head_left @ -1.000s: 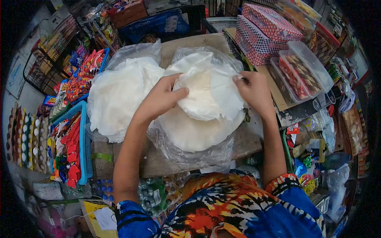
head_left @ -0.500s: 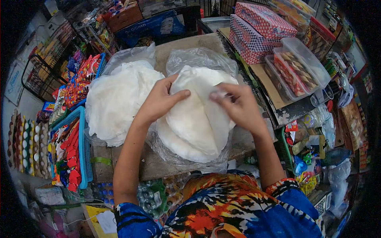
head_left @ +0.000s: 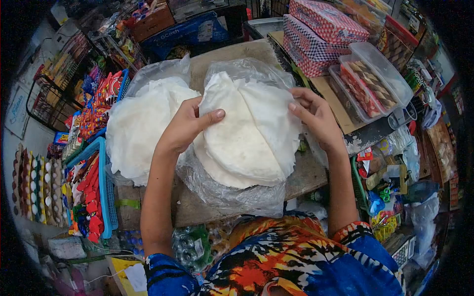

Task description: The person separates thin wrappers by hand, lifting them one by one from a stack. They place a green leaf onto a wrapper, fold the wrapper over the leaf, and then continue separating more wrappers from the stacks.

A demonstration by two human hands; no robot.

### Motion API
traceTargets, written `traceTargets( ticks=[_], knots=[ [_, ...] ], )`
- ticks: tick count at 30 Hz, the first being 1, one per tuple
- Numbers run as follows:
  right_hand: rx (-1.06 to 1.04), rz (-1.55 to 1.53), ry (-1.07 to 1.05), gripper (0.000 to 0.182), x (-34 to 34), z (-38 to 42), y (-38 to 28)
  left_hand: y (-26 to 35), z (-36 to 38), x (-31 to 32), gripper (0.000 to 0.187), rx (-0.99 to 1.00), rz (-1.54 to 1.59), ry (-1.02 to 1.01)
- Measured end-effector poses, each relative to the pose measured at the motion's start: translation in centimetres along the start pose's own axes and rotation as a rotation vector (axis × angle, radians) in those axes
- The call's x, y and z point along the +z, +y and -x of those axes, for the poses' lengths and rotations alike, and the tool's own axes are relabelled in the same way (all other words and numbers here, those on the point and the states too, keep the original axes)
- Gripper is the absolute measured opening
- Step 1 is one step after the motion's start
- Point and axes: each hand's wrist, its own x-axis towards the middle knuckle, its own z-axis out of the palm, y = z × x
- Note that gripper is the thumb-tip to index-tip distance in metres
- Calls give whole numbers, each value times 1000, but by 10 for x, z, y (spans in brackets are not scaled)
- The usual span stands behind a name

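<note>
A stack of thin, round white wrappers (head_left: 237, 135), like spring roll wrappers, lies on a clear plastic bag (head_left: 242, 200) in front of me. A top sheet or layer is parted along a slanting line, cream on the left and whiter on the right. My left hand (head_left: 190, 121) grips the stack's left edge, thumb on top and fingers hidden behind. At the right edge, my right hand (head_left: 318, 116) pinches the whiter part between thumb and fingers. Beside my left forearm sits a second, ragged pile of white wrappers (head_left: 140, 130), also on plastic.
The wooden board (head_left: 202, 200) is under both piles. Blue baskets (head_left: 109, 197) of packaged snacks stand left, near egg trays (head_left: 42, 182). Checkered boxes (head_left: 326, 29) and a clear container (head_left: 368, 89) of rolled wafers or similar sit at the right.
My right hand has moved from the middle of the stack out to its right edge. The parted sheet now spreads rightward, and the stack is tilted slightly. My left hand stays at the left edge.
</note>
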Motion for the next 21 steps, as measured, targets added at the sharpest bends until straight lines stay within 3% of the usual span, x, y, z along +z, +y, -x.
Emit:
traceTargets(
  ticks=[1,5,7,11,12,16,19,21],
  knots=[
    [-105,-31,-2,52,4,-4,0,0,0,2,47,-6,-5,-9],
    [-82,-34,-69,65,20,-17,-17,6,5,10,48,11,-1,-78],
    [-83,117,-188,73,31,-24,-23,6,7,11,47,73,14,-122],
    [-68,196,-284,58,50,-21,-30,11,10,9,48,50,19,-164],
    [-185,150,-200,44,55,-22,-23,11,9,7,47,37,-13,-164],
    [-95,117,16,31,23,-29,-18,13,10,-8,44,5,-2,-100],
    [-39,-30,267,27,2,-34,-2,15,11,-18,43,25,22,-71],
    [-51,-83,286,27,-7,-32,-2,20,12,-19,41,64,37,-45]
  ],
)
